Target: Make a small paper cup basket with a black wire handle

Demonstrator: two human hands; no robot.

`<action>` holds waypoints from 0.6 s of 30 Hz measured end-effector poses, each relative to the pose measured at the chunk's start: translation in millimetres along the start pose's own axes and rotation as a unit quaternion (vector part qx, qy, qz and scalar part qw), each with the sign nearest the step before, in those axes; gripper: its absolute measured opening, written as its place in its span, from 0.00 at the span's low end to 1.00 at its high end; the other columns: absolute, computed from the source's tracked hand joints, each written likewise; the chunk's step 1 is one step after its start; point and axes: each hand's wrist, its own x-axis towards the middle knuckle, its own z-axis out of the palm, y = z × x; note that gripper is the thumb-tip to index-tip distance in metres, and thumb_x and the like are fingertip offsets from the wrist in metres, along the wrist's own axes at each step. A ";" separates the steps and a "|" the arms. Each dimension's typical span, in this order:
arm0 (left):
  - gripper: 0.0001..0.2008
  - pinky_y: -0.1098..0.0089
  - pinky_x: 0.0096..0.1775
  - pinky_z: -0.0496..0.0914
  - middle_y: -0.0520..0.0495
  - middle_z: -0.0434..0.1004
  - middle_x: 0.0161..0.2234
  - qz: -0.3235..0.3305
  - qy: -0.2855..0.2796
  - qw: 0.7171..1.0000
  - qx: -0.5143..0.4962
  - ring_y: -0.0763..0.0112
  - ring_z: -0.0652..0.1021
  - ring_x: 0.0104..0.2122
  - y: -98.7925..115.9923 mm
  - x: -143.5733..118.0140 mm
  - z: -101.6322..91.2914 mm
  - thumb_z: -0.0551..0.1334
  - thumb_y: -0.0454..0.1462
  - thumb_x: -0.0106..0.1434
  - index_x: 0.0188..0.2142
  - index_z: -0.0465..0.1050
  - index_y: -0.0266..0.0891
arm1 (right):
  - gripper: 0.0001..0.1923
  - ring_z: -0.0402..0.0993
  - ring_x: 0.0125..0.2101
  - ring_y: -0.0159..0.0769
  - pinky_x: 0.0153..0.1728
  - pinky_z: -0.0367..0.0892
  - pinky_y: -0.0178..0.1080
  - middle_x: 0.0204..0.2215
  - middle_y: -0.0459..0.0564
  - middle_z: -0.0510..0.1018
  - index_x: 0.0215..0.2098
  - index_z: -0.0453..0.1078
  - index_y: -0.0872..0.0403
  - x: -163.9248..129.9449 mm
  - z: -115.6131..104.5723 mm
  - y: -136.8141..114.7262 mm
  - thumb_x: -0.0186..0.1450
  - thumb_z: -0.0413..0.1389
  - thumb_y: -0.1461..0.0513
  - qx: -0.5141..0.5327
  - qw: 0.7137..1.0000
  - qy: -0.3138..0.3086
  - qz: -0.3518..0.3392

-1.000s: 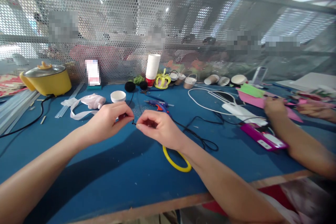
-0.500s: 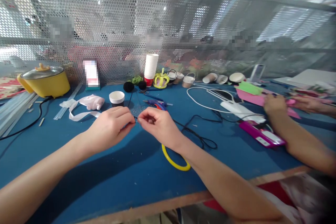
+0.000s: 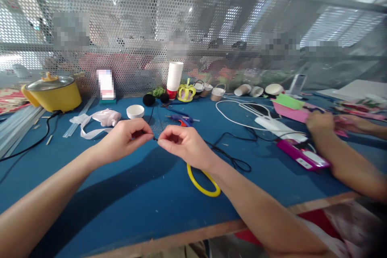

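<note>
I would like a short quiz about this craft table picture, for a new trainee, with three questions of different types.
1. True or false: the left hand and the right hand pinch one small dark piece between them, above the blue table.
2. What lies on the table partly hidden under the right wrist? A) yellow ring B) white cup C) glue gun
3. Fill in: the yellow pot stands at the far ____ of the table.

Key: 1 true; 2 A; 3 left.
</note>
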 end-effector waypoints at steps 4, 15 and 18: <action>0.06 0.79 0.23 0.62 0.51 0.68 0.23 0.029 0.013 0.999 0.018 0.80 0.67 0.22 1.4 -1.7 8.2 0.55 0.33 0.59 0.28 0.68 0.34 | 0.06 0.60 0.20 0.25 0.21 0.58 0.30 0.20 0.43 0.67 0.26 0.66 0.57 2.7 1.2 3.8 0.56 0.54 0.60 0.012 0.998 0.048 0.024; 0.08 0.74 0.29 0.64 0.47 0.70 0.27 0.114 0.017 0.983 0.145 0.75 0.70 0.27 6.6 -3.7 4.4 0.52 0.32 0.61 0.30 0.68 0.34 | 0.05 0.62 0.24 0.26 0.26 0.58 0.30 0.22 0.44 0.68 0.25 0.67 0.56 0.6 4.3 7.3 0.55 0.52 0.70 -0.203 0.973 0.023 -0.104; 0.06 0.76 0.28 0.63 0.49 0.69 0.26 0.087 0.012 0.991 0.105 0.77 0.69 0.25 3.3 -2.3 -0.2 0.53 0.31 0.60 0.29 0.68 0.34 | 0.04 0.62 0.23 0.26 0.26 0.59 0.30 0.22 0.44 0.68 0.24 0.67 0.57 -0.5 3.2 2.5 0.57 0.53 0.68 -0.168 0.981 -0.006 -0.095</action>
